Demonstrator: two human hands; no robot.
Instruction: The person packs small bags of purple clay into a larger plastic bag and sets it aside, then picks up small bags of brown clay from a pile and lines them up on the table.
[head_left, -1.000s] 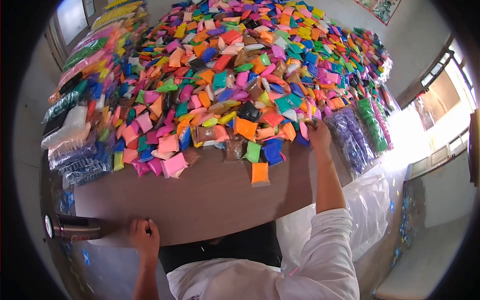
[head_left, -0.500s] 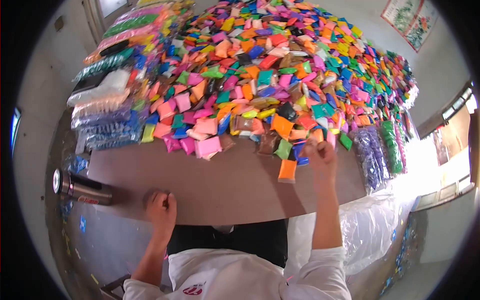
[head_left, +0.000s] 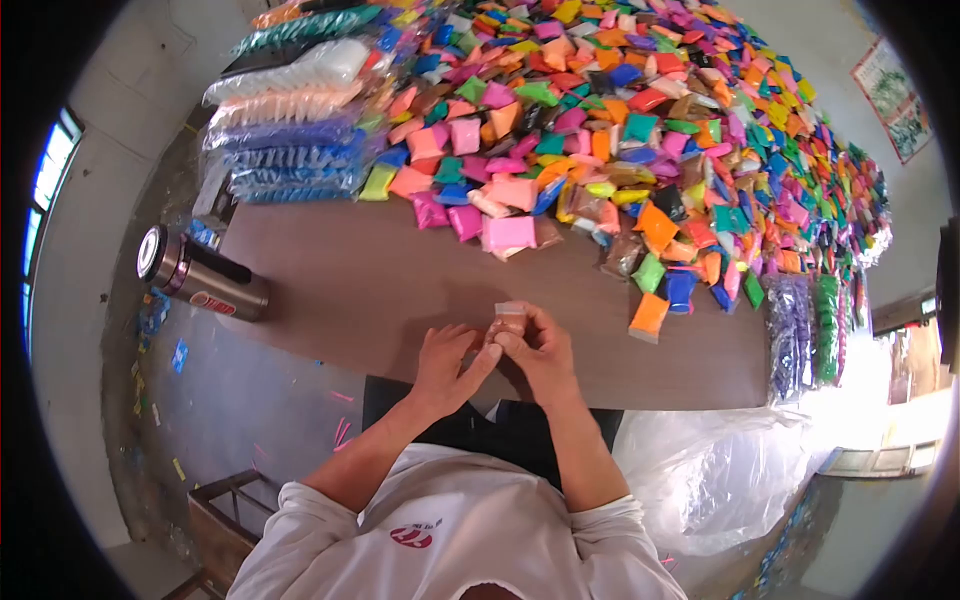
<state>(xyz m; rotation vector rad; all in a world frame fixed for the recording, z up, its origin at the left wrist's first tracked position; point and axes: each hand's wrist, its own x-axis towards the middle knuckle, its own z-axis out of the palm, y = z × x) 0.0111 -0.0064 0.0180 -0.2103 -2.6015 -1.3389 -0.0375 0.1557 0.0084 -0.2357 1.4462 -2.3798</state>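
Note:
My right hand (head_left: 543, 355) pinches a small brown packet (head_left: 509, 318) with a clear edge, close over the near part of the brown table (head_left: 330, 290). Beside it, my left hand (head_left: 447, 365) has its fingers stretched out, its thumb tip right at the packet's lower end. Beyond both hands spreads a large heap of small coloured packets (head_left: 600, 130). At the heap's near edge lie an orange packet (head_left: 649, 317), a blue packet (head_left: 680, 292) and a pink packet (head_left: 509, 233).
A steel flask (head_left: 205, 275) lies tilted at the table's left edge. Long bagged strips of packets (head_left: 290, 140) are stacked at the back left, with purple strips (head_left: 790, 330) on the right. Clear plastic sheeting (head_left: 715, 475) hangs below the right front edge.
My right hand has come back from the heap's edge towards me with the brown packet. My left hand has moved right and opened from a curled shape. The view has turned left.

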